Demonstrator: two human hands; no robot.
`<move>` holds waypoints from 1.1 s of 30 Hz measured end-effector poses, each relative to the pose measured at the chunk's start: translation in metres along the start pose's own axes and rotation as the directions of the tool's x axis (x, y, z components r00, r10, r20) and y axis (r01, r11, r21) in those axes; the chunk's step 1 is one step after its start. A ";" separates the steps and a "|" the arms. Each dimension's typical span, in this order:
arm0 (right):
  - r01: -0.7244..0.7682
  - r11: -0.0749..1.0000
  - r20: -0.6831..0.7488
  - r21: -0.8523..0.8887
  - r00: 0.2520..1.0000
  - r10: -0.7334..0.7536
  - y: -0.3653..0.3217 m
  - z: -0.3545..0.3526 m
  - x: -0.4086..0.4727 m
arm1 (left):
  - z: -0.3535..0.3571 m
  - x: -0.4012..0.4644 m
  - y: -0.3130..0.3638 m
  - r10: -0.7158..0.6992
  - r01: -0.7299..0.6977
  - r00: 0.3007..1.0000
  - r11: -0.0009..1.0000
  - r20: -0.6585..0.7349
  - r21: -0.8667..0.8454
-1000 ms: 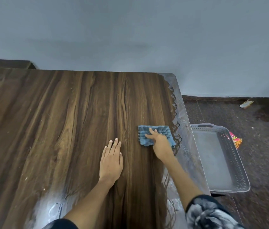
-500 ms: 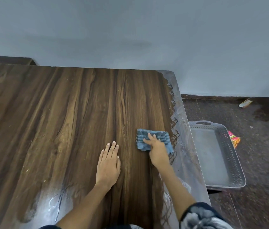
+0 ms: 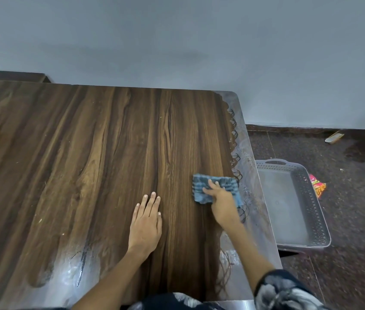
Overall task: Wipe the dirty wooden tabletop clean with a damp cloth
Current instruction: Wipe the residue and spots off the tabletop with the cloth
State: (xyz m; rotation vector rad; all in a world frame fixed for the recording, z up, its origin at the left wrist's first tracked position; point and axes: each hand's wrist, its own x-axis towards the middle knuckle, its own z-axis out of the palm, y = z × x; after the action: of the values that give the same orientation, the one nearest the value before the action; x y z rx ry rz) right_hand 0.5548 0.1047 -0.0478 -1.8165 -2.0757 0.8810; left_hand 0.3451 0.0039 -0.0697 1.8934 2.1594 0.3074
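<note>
The wooden surface [image 3: 101, 166] filled most of the view, with pale specks at its left and a wet sheen along its near edge and right border. On the floor to the right sat a grey perforated tray [image 3: 293, 204], a bright wrapper [image 3: 318, 186] just beyond it. The left hand [image 3: 146, 222] lay flat and open on the surface, holding nothing. The right hand [image 3: 220, 201] pressed down on the blue cloth [image 3: 216, 186], its grip closed over the near part, close to the right edge. To do the stroke well, pressure should probably be even, passes should overlap along the grain, and the speckled left area should be covered.
</note>
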 end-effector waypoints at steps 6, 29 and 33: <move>0.312 0.947 0.235 0.070 0.918 -0.320 -0.013 0.040 -0.079 | 0.001 0.000 0.005 -0.031 0.031 0.999 0.999 0.013 0.010; 0.349 0.936 0.231 0.054 0.907 -0.352 0.032 0.000 -0.100 | 0.006 -0.025 0.009 -0.038 0.035 0.999 0.997 -0.033 -0.073; 0.144 0.987 0.096 0.073 0.984 -0.151 0.021 0.005 -0.066 | 0.004 -0.042 0.003 0.010 -0.012 1.000 0.998 -0.022 -0.064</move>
State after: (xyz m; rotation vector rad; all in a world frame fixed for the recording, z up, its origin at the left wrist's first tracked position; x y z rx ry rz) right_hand 0.5817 0.0407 -0.0510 -1.5921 -2.1823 1.0069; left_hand 0.3541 -0.0374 -0.0705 1.8759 2.1274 0.3968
